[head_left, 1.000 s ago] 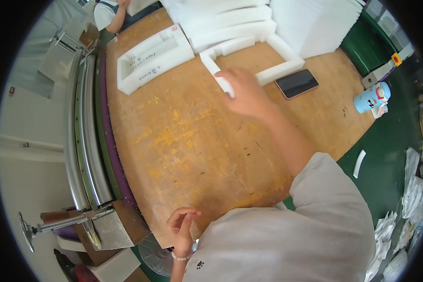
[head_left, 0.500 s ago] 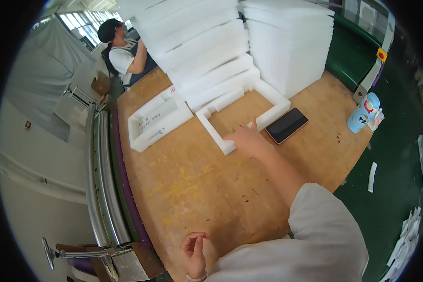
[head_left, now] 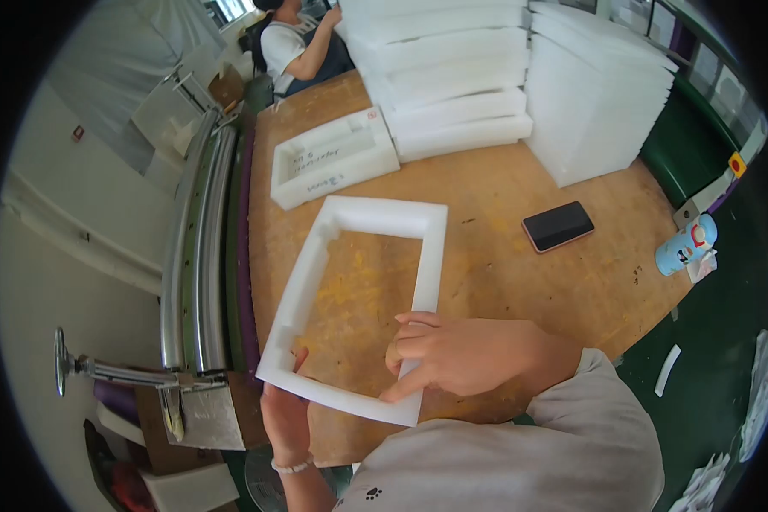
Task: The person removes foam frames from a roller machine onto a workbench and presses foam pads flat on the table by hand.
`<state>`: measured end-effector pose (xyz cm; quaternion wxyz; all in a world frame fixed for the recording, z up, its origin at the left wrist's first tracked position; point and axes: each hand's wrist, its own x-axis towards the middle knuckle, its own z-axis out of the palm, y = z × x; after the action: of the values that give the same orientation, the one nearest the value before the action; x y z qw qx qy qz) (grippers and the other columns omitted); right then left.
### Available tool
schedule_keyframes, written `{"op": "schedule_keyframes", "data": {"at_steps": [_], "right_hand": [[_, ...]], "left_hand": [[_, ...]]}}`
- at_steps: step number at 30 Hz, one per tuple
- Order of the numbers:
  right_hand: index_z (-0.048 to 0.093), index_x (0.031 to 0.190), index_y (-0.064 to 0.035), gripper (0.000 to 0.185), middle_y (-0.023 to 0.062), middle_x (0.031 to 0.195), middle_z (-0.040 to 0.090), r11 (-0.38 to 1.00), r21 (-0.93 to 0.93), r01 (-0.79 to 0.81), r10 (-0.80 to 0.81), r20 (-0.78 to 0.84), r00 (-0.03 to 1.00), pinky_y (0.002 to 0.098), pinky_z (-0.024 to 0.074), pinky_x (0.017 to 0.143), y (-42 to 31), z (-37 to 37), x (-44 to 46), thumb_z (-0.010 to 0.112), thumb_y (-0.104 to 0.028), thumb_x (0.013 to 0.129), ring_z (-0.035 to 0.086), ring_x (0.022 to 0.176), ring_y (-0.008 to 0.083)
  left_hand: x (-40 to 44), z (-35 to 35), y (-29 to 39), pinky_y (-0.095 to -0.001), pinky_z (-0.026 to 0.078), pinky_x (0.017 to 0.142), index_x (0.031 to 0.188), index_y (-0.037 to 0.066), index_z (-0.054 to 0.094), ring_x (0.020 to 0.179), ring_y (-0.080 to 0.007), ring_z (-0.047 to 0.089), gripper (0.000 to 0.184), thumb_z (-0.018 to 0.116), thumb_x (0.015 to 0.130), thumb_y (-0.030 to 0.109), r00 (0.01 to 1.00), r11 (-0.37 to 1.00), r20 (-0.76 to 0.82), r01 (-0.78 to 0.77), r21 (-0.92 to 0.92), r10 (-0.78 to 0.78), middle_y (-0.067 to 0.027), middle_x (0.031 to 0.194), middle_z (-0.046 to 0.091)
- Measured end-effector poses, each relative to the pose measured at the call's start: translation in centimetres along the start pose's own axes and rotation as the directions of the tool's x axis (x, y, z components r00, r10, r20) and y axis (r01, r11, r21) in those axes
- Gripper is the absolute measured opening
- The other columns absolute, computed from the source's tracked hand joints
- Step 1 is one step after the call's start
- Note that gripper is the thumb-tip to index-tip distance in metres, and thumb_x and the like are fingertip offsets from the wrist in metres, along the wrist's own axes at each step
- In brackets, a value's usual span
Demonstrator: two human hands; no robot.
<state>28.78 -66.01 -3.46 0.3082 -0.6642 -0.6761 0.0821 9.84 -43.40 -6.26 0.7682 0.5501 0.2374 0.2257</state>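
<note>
A white foam frame (head_left: 431,264), rectangular with an open middle, is tilted up close to me over the tabletop. My left hand (head_left: 287,418) is closed around its near left corner, the thumb showing inside the opening and the other fingers hidden. On the near right corner, my right hand (head_left: 452,352) grips the frame, with fingers reaching over into the opening. Beyond the frame lies a white foam tray (head_left: 337,181) with handwriting on it and a small red mark at its far corner.
Tall stacks of white foam sheets (head_left: 461,64) stand at the back of the wooden table (head_left: 486,273). A phone (head_left: 558,227) and a blue bottle (head_left: 685,245) are on the right. Metal rollers (head_left: 213,256) run along the left edge. Another person (head_left: 303,51) sits behind.
The foam frame has come off the table beside the stacks toward me. My left hand has moved up and taken hold of it; my right hand still grips it. The view has shifted.
</note>
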Motion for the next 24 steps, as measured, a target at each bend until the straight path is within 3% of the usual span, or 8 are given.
{"op": "schedule_keyframes", "data": {"at_steps": [2,7,13,17,18,20,22,24], "right_hand": [[0.069,0.116,-0.0190,0.041,0.0038,0.096,0.054,0.988,0.088,0.125,-0.133,0.086,0.987,0.0344,0.0377,0.097,-1.0,1.2,0.1,0.059,0.001,0.082,0.050,0.089,0.0241],[0.066,0.120,-0.0187,0.041,0.0047,0.100,0.054,0.995,-0.045,0.085,-0.079,0.134,0.988,0.0363,0.0403,0.096,-1.7,1.1,0.1,0.058,-0.001,0.084,0.051,0.088,0.0225],[0.063,0.125,-0.0194,0.043,0.0058,0.110,0.057,0.982,-0.169,-0.090,0.114,0.135,0.984,0.0385,0.0426,0.094,-1.9,3.2,2.0,0.064,-0.009,0.084,0.053,0.096,0.0230],[0.059,0.130,-0.0197,0.050,0.0067,0.119,0.058,0.995,-0.060,0.083,-0.091,-0.147,0.985,0.0380,0.0432,0.094,0.2,2.8,2.0,0.071,-0.017,0.082,0.055,0.104,0.0245],[0.060,0.131,-0.0188,0.055,0.0063,0.125,0.060,0.995,-0.101,-0.008,-0.008,-0.159,0.987,0.0370,0.0429,0.094,0.4,1.4,1.4,0.075,-0.022,0.079,0.055,0.107,0.0259],[0.059,0.133,-0.0153,0.053,0.0071,0.124,0.060,0.952,-0.067,-0.298,0.281,-0.189,0.941,0.0350,0.0443,0.091,1.5,-2.0,-0.1,0.071,-0.020,0.081,0.057,0.103,0.0259],[0.057,0.135,-0.0116,0.051,0.0096,0.121,0.061,0.821,-0.085,-0.564,0.541,-0.198,0.817,0.0339,0.0454,0.089,3.5,-4.5,-2.2,0.067,-0.017,0.085,0.057,0.101,0.0270],[0.056,0.135,-0.0083,0.050,0.0103,0.121,0.062,0.702,-0.088,-0.706,0.667,-0.263,0.697,0.0354,0.0455,0.092,5.5,-5.2,-4.3,0.066,-0.017,0.087,0.057,0.104,0.0270]], "left_hand": [[1.2,-3.7,0.6,-0.0269,0.049,0.075,0.144,0.002,0.041,0.100,-0.0158,0.059,0.054,0.041,0.104,0.037,0.878,0.931,0.467,0.254,-0.262,-0.108,-0.0143,0.129,0.059],[0.3,-4.1,-0.3,-0.0276,0.049,0.079,0.148,0.003,0.037,0.110,-0.0199,0.056,0.059,0.047,0.102,0.038,0.998,0.998,0.051,0.043,0.054,-0.045,-0.0173,0.142,0.047],[-1.5,0.2,-2.2,-0.0354,0.045,0.097,0.152,0.004,0.031,0.125,-0.0283,0.049,0.066,0.058,0.097,0.029,0.999,0.983,0.020,0.028,0.183,-0.032,-0.0222,0.155,0.027],[-2.3,2.3,-3.4,-0.0397,0.044,0.099,0.152,0.010,0.034,0.128,-0.0332,0.046,0.073,0.070,0.088,0.014,0.979,0.900,0.166,-0.178,0.398,0.120,-0.0216,0.158,0.017],[-2.7,2.1,-3.6,-0.0397,0.044,0.099,0.152,0.010,0.034,0.128,-0.0332,0.046,0.073,0.070,0.088,0.014,0.982,0.902,0.155,-0.165,0.398,0.112,-0.0216,0.158,0.017],[-2.6,1.8,-3.8,-0.0413,0.046,0.098,0.146,0.013,0.043,0.125,-0.0347,0.049,0.069,0.073,0.084,0.012,0.942,0.578,0.303,-0.329,0.747,0.145,-0.0216,0.154,0.024],[-2.3,1.6,-3.8,-0.0428,0.047,0.097,0.141,0.015,0.051,0.121,-0.0362,0.051,0.066,0.076,0.080,0.010,0.887,0.094,0.448,-0.458,0.884,0.106,-0.0215,0.151,0.032],[-2.2,0.9,-4.8,-0.0427,0.048,0.096,0.136,0.016,0.055,0.120,-0.0362,0.052,0.061,0.076,0.079,0.011,0.905,0.095,0.417,-0.424,0.901,0.079,-0.0212,0.148,0.036]]}}
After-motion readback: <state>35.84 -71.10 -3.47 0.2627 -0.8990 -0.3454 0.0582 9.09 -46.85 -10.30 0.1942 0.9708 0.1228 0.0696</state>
